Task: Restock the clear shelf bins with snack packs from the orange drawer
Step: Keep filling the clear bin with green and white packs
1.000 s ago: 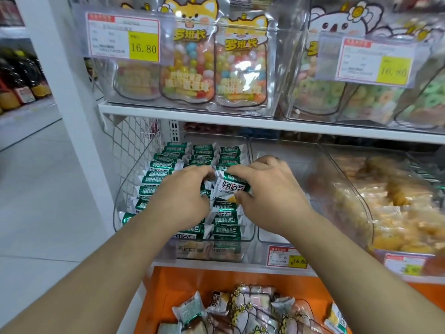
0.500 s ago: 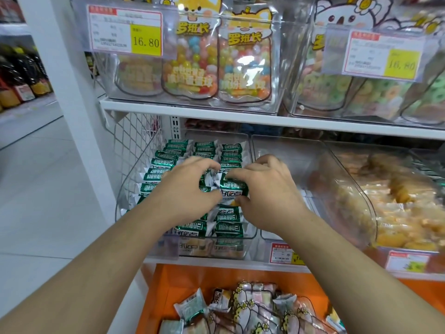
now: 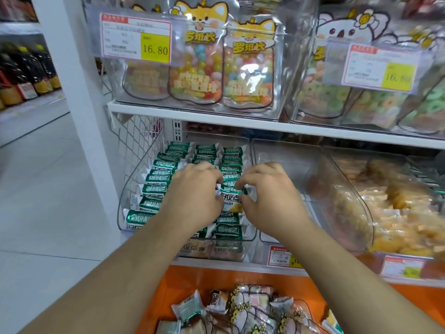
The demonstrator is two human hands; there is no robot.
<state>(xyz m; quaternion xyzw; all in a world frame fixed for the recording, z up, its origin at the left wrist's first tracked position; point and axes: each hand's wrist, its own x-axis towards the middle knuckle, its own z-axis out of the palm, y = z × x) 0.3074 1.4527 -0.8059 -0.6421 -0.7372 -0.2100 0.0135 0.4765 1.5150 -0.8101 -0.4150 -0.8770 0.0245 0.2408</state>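
- Our left hand [image 3: 192, 196] & right hand [image 3: 269, 196] both pinch one green snack pack [image 3: 232, 189], seemingly at its ends.
- Pack sits over the clear bin [image 3: 125, 201], left on the shelf.
- Orange drawer [image 3: 168, 292] near, below.

1. The upper shelf [image 3: 192, 114], white, carries 2 clear bins [image 3: 277, 102] of candy pouches, each fronted by a price tag [image 3: 137, 37].
2. The lower shelf [image 3: 216, 263] carries 3 clear bins: a green-pack bin [image 3: 125, 201], a middle bin [image 3: 284, 150], and a yellow-snack bin [image 3: 342, 201].
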